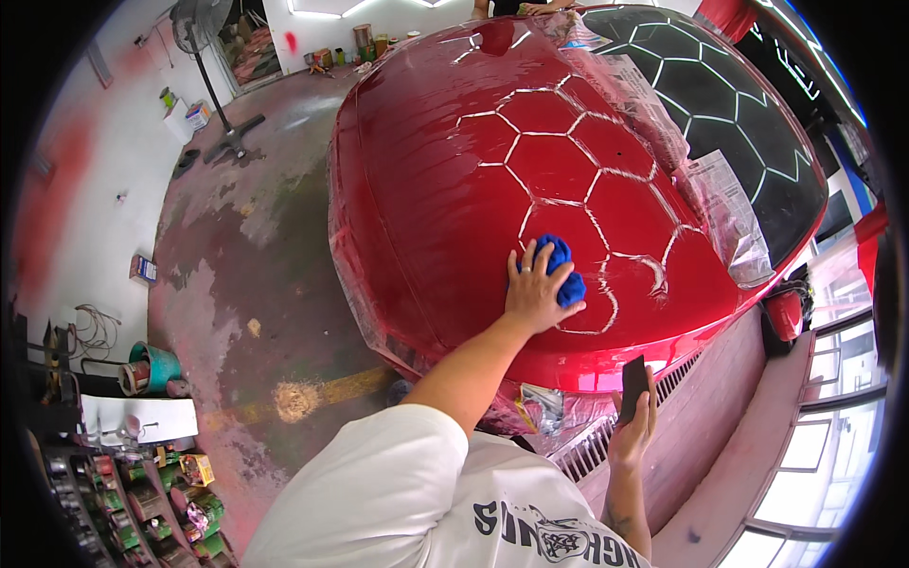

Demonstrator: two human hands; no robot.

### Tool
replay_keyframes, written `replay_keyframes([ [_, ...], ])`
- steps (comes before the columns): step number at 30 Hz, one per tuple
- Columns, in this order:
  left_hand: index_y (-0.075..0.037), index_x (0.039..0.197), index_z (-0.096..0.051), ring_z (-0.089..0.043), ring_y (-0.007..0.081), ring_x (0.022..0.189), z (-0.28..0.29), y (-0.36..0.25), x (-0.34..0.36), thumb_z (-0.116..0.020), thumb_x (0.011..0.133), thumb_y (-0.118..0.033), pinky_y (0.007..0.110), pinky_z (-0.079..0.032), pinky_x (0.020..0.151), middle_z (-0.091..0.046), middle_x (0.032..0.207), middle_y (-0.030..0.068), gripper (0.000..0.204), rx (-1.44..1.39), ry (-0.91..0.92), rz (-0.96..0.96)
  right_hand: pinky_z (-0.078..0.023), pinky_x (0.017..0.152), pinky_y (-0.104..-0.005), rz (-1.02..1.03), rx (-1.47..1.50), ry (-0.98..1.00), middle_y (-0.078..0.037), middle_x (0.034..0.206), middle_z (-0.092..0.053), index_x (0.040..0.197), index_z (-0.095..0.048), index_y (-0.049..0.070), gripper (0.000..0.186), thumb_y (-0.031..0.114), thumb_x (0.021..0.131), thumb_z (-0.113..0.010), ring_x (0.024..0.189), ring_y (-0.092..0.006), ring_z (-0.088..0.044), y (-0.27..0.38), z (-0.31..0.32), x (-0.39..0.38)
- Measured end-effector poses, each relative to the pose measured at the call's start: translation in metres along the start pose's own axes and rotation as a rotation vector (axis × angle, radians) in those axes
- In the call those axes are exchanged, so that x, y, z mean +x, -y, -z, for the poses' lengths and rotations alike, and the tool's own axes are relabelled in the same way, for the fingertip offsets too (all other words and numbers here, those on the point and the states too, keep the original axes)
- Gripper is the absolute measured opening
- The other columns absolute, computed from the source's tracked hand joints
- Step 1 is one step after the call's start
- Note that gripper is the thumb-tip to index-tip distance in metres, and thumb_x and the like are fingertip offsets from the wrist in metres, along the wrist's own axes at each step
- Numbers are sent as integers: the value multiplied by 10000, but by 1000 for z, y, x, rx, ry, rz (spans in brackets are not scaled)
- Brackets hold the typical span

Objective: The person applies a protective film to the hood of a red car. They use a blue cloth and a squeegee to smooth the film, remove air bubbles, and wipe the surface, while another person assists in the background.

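My left hand (535, 294) presses a bunched blue cloth (564, 260) onto the glossy red car hood (417, 208), its fingers spread over and around the cloth. Hexagonal light reflections run across the paint around it. Low on the right, just off the car's front edge, my right hand (629, 426) holds a flat black rectangular pad (633, 383) upright, with fingers along its side.
Masking paper (715, 213) borders the dark windshield (720, 114). Another person (502, 9) is at the car's far side. A standing fan (222, 123), a teal bucket (156, 364) and shelved cans (142, 502) line the left. A floor grate (579, 452) runs beside the front.
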State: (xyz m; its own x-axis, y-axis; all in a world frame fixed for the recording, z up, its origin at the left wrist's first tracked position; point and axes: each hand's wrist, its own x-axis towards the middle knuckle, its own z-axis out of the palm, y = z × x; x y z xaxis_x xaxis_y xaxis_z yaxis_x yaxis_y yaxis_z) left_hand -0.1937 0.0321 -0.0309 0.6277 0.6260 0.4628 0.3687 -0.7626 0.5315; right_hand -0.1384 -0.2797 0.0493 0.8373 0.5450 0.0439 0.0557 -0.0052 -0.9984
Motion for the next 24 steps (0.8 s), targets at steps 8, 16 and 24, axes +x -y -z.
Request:
replay_keyframes([
  [8, -117, 1748, -388, -474, 361, 1561, 59, -76, -11, -847, 977, -395, 490, -380, 1294, -463, 1688, 271, 939, -867, 309, 234, -690, 980, -467, -92, 255, 312, -166, 1376, -667, 1453, -597, -12, 433, 299, 1240, -383, 1268, -255, -694, 24, -28, 42],
  [16, -55, 991, -682, -611, 87, 816, 110, -20, -143, -876, 972, -125, 313, -508, 698, -657, 879, -16, 207, -790, 168, 728, -650, 936, -353, -159, -164, 769, -139, 1215, -769, 1458, -632, -34, 396, 211, 1149, -669, 1091, -203, -768, 11, -87, 78],
  [24, -27, 979, -681, -634, 164, 804, 187, 107, -160, -790, 927, -135, 373, -520, 729, -673, 871, 33, 161, -463, -241, 936, -340, 1307, -670, 746, -1121, 448, -252, 1746, -447, 1604, -633, 241, 786, 546, 918, -865, 1648, -510, -347, 28, -165, 208],
])
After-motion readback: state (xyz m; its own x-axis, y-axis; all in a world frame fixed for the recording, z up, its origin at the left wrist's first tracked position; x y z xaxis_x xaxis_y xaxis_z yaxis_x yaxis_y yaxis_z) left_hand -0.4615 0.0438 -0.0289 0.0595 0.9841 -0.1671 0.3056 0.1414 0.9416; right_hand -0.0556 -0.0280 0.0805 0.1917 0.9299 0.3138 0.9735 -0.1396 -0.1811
